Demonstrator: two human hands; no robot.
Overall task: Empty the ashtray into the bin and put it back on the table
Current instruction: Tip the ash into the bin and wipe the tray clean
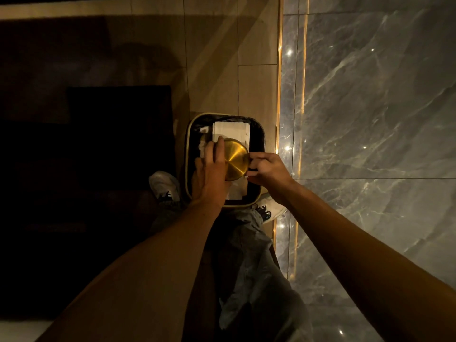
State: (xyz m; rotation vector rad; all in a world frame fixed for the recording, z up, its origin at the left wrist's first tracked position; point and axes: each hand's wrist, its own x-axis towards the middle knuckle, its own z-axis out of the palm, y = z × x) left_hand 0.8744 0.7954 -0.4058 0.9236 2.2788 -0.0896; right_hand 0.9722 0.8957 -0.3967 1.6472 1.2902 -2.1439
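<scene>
We hold a round brass-coloured ashtray (236, 159) upside down over the open mouth of a bin (262, 134), its brushed underside turned up toward the camera. Our left hand (211, 169) lies flat along the ashtray's left edge, fingers pressed together and laid over its rim, the palm against the side. Our right hand (266, 167) meets the opposite edge, thumb and fingertips closed on the rim in a light pinch, the remaining fingers curled beneath; how firmly they grip we cannot tell.

The bin is rectangular with rounded corners and a pale metallic rim, lined with a dark bag. Inside it lie a white box (232, 130) and crumpled white paper (203, 146), partly hidden by the ashtray and the left hand. Whether anything is falling from the ashtray cannot be made out in the dim light.

The bin stands on a light wooden floor (212, 70), just beside a glossy grey marble surface (370, 95) edged with a gold strip. Our white shoes (164, 185) flank the bin's near corners, and grey trousers (249, 255) show between our forearms. Dark furniture (74, 169) fills the left side.
</scene>
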